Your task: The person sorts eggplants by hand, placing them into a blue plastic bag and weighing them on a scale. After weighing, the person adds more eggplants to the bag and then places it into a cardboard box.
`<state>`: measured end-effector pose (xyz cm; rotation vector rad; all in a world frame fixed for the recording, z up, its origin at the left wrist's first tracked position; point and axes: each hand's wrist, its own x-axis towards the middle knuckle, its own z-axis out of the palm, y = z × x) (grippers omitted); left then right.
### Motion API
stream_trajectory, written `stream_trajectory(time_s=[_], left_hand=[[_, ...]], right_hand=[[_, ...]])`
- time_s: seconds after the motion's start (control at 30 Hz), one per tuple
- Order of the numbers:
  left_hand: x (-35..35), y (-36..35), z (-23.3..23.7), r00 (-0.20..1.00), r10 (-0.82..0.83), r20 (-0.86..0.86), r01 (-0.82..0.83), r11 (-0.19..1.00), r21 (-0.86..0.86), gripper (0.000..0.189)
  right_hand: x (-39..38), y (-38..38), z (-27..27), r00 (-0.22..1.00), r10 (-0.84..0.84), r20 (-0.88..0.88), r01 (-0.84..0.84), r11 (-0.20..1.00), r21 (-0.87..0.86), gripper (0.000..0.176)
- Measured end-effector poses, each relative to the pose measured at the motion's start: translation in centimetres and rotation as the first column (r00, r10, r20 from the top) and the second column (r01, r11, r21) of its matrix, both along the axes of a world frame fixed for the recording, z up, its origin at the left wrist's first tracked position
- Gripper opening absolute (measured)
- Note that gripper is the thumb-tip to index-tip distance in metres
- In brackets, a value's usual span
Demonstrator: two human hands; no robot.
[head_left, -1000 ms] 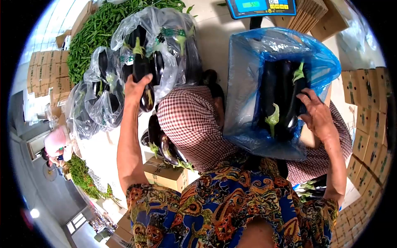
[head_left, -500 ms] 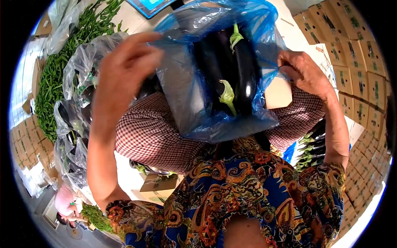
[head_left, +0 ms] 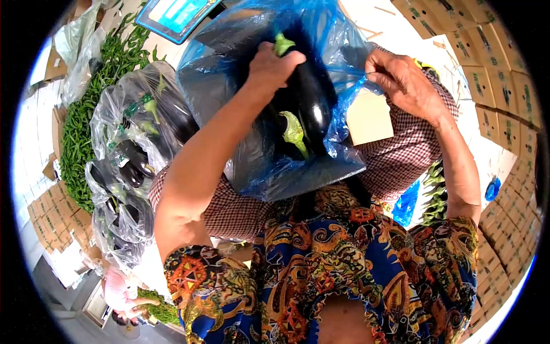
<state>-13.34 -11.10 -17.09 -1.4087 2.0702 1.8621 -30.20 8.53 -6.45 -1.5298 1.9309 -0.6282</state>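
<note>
A blue plastic bag (head_left: 298,178) lines an opened-out carton between my knees, and a tan cardboard flap (head_left: 369,117) shows on its right. Inside lie dark, glossy eggplants (head_left: 314,103) with green stem ends, one pointing away from me and one toward me. My left hand (head_left: 270,71) reaches into the bag, its thumb and fingers around the stem end of an eggplant; some fingertips are hidden. At the bag's right edge, my right hand (head_left: 404,83) pinches the blue plastic.
Clear bags of eggplants (head_left: 134,160) stand at left, beside a long heap of green peppers (head_left: 80,137). A blue-framed tray or screen (head_left: 177,17) lies at the far side. Stacked cartons (head_left: 504,86) line the right. Another person (head_left: 120,292) sits at lower left near more green produce.
My left hand has moved from outside the bag's left side into it, onto an eggplant. My right hand stays at the bag's edge. The view has shifted slightly.
</note>
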Motion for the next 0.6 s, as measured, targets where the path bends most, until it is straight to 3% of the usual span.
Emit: stream_trajectory(time_s=[0.03,0.07,0.13,0.23,0.33,0.43,0.53,0.57,0.6], left_hand=[[0.9,-0.3,-0.1,0.997,0.064,-0.032,-0.065,0.998,-0.01,0.103],[1.9,-1.3,-2.0,0.991,0.06,-0.123,-0.046,0.993,0.108,0.106],[2.3,-0.9,-1.0,0.983,0.139,-0.12,-0.122,0.983,0.134,0.104],[1.5,-0.8,0.0,0.992,0.041,-0.117,-0.037,0.999,0.04,0.1],[0.7,-2.8,-2.5,0.925,-0.352,0.141,0.378,0.883,-0.277,0.092],[-1.1,-2.8,-5.6,0.896,-0.357,0.265,0.442,0.781,-0.442,0.084],[-1.4,-4.4,-5.4,0.836,-0.458,0.303,0.546,0.747,-0.38,0.078],[0.0,-3.6,-0.3,0.885,-0.464,0.035,0.465,0.885,-0.037,0.081],[0.5,-3.0,-0.6,0.91,-0.414,-0.017,0.412,0.91,-0.052,0.079]], right_hand=[[-0.2,0.1,-0.4,1.0,0.008,0.004,-0.007,0.999,-0.035,0.009],[-0.2,0.1,-0.5,1.0,0.003,0.001,-0.003,0.999,-0.038,0.009],[-0.1,0.1,-0.6,1.0,0.003,-0.009,-0.003,0.999,-0.042,0.009],[0.1,0.0,-0.5,0.999,0.05,0.001,-0.05,0.995,-0.09,0.009],[0.6,-0.1,0.0,0.989,0.07,0.128,-0.062,0.996,-0.064,0.009],[1.0,-0.6,0.0,0.988,0.029,0.153,-0.024,0.999,-0.036,0.008],[1.4,-0.9,-0.4,0.979,0.06,0.197,-0.056,0.998,-0.027,0.007],[1.6,-0.8,-0.7,0.975,0.079,0.209,-0.072,0.997,-0.04,0.007],[1.7,-0.7,-0.7,0.971,0.065,0.23,-0.067,0.998,0.002,0.008]])
